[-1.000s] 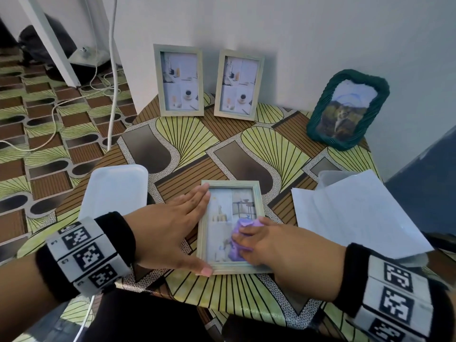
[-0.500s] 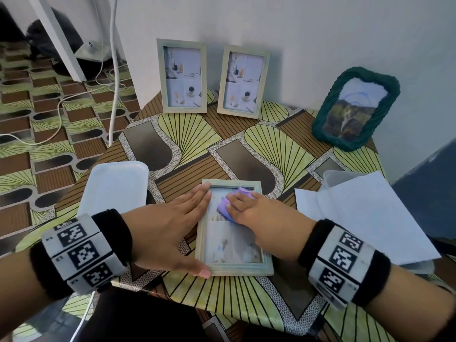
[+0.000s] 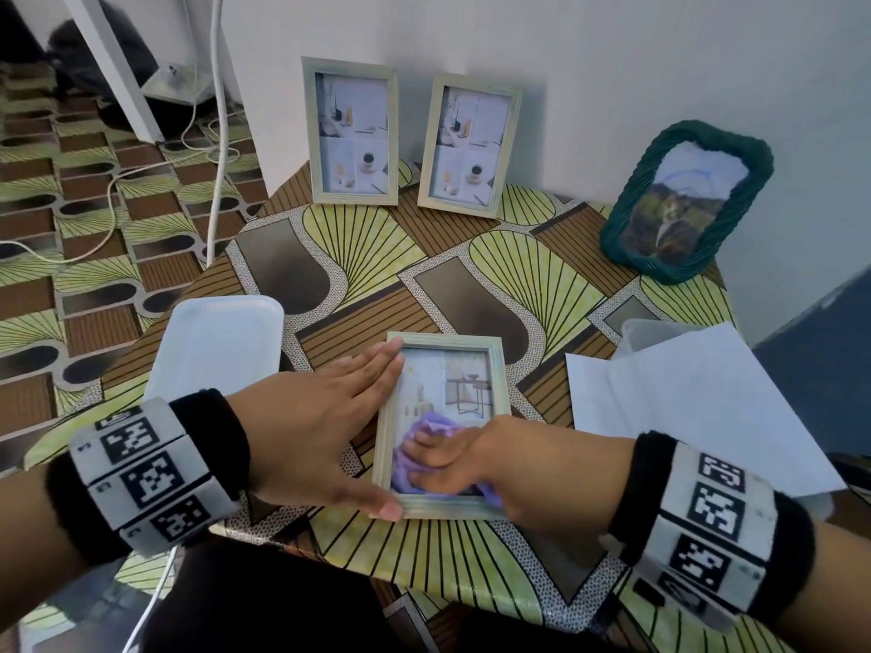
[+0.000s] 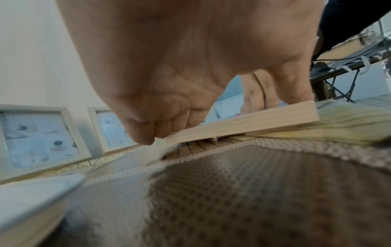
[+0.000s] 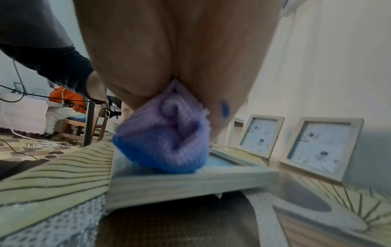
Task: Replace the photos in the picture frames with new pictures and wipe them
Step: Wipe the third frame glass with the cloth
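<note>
— Where is the frame you're working on?

— The pale wooden picture frame (image 3: 443, 426) lies flat, glass up, near the front edge of the patterned table (image 3: 471, 275). My right hand (image 3: 476, 464) presses a crumpled purple cloth (image 3: 424, 445) onto the lower part of the glass, fingers curled over it.

— And the other hand?

— My left hand (image 3: 320, 431) lies flat beside the frame, fingers straight along its left edge, thumb at the near corner. It holds nothing.

— Do the wrist cameras add anything?

— The right wrist view shows the cloth (image 5: 167, 138) bunched into a wad under my palm, which the head view hides. It also shows the frame's near edge (image 5: 190, 183) sitting slightly off the tabletop. The left wrist view shows my fingertips (image 4: 146, 135) touching the frame's side rail (image 4: 243, 122), with a small metal fitting under the frame; the head view shows neither.

— What else is on the table?

— Two matching pale frames (image 3: 351, 134) (image 3: 469, 143) stand against the wall, well apart from the flat one. A green woven frame (image 3: 683, 200) leans at the back right. A white lid (image 3: 217, 341) lies left of my left hand, and white paper sheets (image 3: 697, 407) lie on the right over a clear container (image 3: 641, 332).
</note>
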Tool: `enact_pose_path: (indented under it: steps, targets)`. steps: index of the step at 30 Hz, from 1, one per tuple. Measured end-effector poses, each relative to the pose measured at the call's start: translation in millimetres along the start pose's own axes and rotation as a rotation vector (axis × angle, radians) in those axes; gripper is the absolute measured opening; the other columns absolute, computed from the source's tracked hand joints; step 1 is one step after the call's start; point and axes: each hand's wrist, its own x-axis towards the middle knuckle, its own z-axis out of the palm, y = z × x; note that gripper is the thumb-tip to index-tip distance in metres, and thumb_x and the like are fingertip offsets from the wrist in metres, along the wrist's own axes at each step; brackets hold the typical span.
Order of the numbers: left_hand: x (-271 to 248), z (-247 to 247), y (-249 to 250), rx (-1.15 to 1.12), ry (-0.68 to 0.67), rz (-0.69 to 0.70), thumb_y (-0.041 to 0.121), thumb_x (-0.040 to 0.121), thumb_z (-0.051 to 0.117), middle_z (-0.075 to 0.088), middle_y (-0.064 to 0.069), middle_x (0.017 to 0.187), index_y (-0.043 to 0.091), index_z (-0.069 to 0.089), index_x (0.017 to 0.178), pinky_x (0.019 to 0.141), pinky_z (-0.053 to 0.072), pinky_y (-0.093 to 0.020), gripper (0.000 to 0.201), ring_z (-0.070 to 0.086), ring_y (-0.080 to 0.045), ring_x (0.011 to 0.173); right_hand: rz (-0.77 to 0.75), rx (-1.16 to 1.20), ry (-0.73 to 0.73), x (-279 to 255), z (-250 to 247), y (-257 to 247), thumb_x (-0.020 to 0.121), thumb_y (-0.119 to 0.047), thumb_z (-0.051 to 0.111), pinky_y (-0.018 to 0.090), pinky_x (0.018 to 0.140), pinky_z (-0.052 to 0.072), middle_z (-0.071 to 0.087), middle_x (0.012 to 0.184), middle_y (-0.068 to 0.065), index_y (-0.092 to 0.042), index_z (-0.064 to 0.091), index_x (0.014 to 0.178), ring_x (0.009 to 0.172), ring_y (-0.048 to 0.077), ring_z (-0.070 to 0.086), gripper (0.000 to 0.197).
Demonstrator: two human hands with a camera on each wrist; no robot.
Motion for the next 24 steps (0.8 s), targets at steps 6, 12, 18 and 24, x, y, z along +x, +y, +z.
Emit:
enact_pose_path:
  steps: [6,12,18,24]
  targets:
    - [-1,0,0,-0.007,-0.004,0.001,0.103,0.058,0.022,-0.051,0.01,0.143,0.023,-0.041,0.139,0.106,-0.02,-0.02,0.131,-0.041,0.001,0.132,0.131,-0.179,-0.125,1,19,9,0.096,-0.007,0.046,0.04,0.113,0.034,0.035,0.157,0.003,-0.016,0.042,0.146,0.143,0.02,0.034,0.051]
    - [0,0,-1,-0.026,-0.011,0.01,0.103,0.058,0.024,-0.05,0.013,0.143,0.025,-0.04,0.14,0.118,-0.004,-0.027,0.13,-0.035,0.0,0.137,0.201,-0.304,-0.041,-6,23,2,0.098,-0.011,0.028,0.036,0.107,0.035,0.047,0.137,0.003,-0.013,0.048,0.127,0.126,0.022,0.047,0.035]
    - [0,1,-1,-0.044,-0.009,0.015,0.103,0.056,0.028,-0.051,0.016,0.141,0.026,-0.038,0.141,0.115,-0.007,-0.026,0.132,-0.04,0.005,0.131,0.204,-0.392,-0.064,-1,-6,12,0.089,-0.007,0.035,0.029,0.105,0.034,0.043,0.14,0.0,-0.016,0.051,0.125,0.125,0.02,0.045,0.04]
    - [1,-1,0,-0.036,-0.021,0.011,0.102,0.057,0.029,-0.054,0.017,0.136,0.025,-0.039,0.14,0.115,-0.004,-0.024,0.133,-0.043,0.009,0.124,0.316,-0.346,-0.125,13,-25,27,0.095,-0.007,0.043,0.038,0.107,0.04,0.013,0.164,-0.006,-0.023,0.037,0.148,0.134,0.028,0.04,0.056]
